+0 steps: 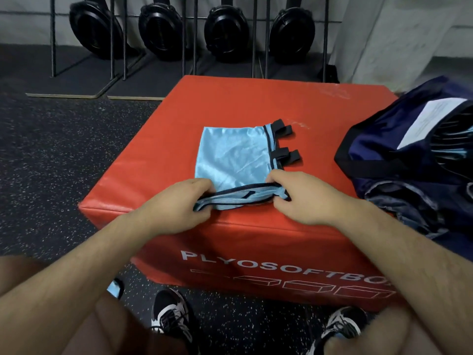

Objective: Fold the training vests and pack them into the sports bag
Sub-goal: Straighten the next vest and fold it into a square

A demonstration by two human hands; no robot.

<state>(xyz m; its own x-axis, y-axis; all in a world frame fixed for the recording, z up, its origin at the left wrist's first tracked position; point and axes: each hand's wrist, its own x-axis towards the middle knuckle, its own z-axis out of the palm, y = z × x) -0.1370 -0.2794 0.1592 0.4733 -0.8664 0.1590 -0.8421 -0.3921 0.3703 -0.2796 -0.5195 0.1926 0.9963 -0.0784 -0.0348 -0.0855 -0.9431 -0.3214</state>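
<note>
Floor [64, 149]: black rubber with pale flecks, left of and in front of the box.
Rack [163, 34]: at the far wall, four black round units in a row between upright bars.
Scrap [115, 288]: small pale-blue cloth piece with a dark edge, on the floor by the left knee; too little of it shows to tell what it is.
Left shoe [170, 313]: black and white, laced, on the floor in front of the box.
Left hand [179, 201]: fingers curled, pinching the near-left corner of the vest where the layers bunch.
Box [179, 119]: red padded block, white lettering on its front face; the vest lies on its top.
Vest [233, 157]: pale blue with dark trim, folded into a rough rectangle, lying flat mid-top; its near edge is lifted off the box between the two hands.
Tabs [286, 144]: black straps in two pairs sticking out from the vest's right edge, flat on the box.
Right hand [302, 198]: thumb and fingers pinching the near-right corner of the vest.
Right shoe [343, 326]: matches the left, near the box's front.
Bag [384, 155]: navy, at the box's right side and apart from the vest, mouth open; dark and pale-blue cloth shows inside.
Label [432, 119]: white sheet on the bag's inner flap, print unreadable.
</note>
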